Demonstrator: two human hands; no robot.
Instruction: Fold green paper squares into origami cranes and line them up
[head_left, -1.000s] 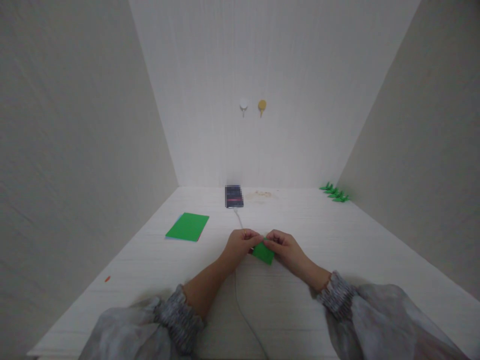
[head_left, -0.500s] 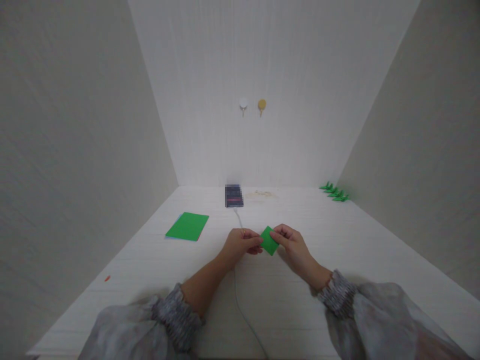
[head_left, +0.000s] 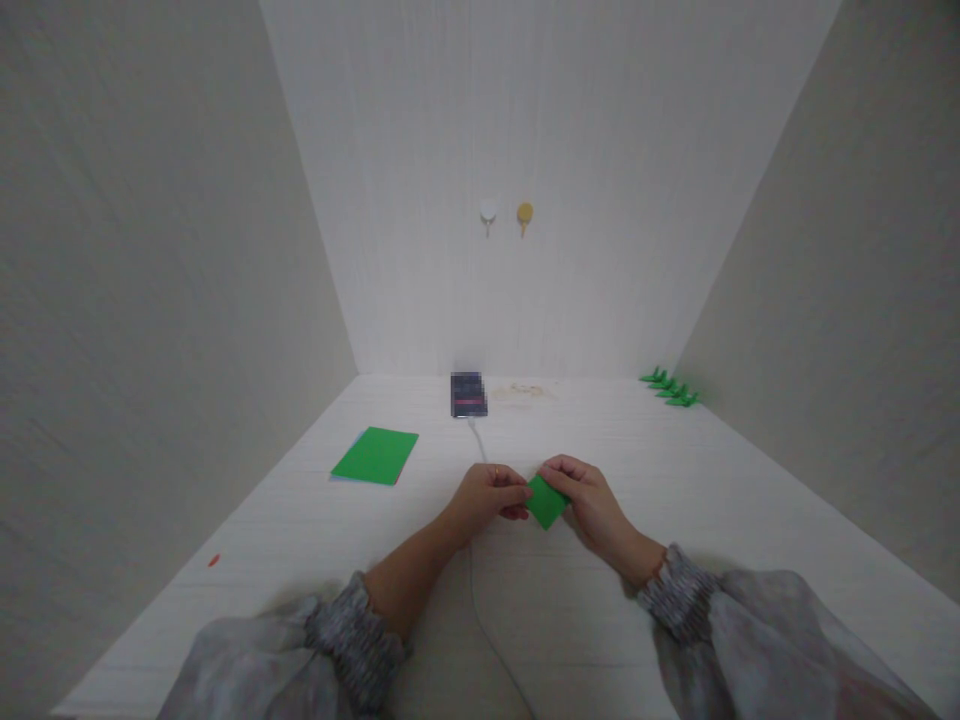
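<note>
Between my two hands is a small folded square of green paper (head_left: 547, 503), held with one corner pointing towards me. The thumb and fingers of my left hand (head_left: 495, 492) pinch its left corner. My right hand (head_left: 583, 488) grips the upper right edge, thumb on top and fingers behind, partly hidden by the paper. Off to the left lies a stack of larger paper sheets (head_left: 377, 456), green on top, with blue and red edges peeking out.
Several folded green paper figures (head_left: 671, 388) stand in a row at the back right. A blurred dark device (head_left: 469, 396) rests by the back wall, its white cable (head_left: 484, 620) running under my left arm. An orange scrap (head_left: 214, 560) lies left. Two hooks (head_left: 525, 213) hang on the wall.
The green paper has come slightly nearer to me and a little right. My right thumb has shifted to the paper's upper edge. Both hands still hold it.
</note>
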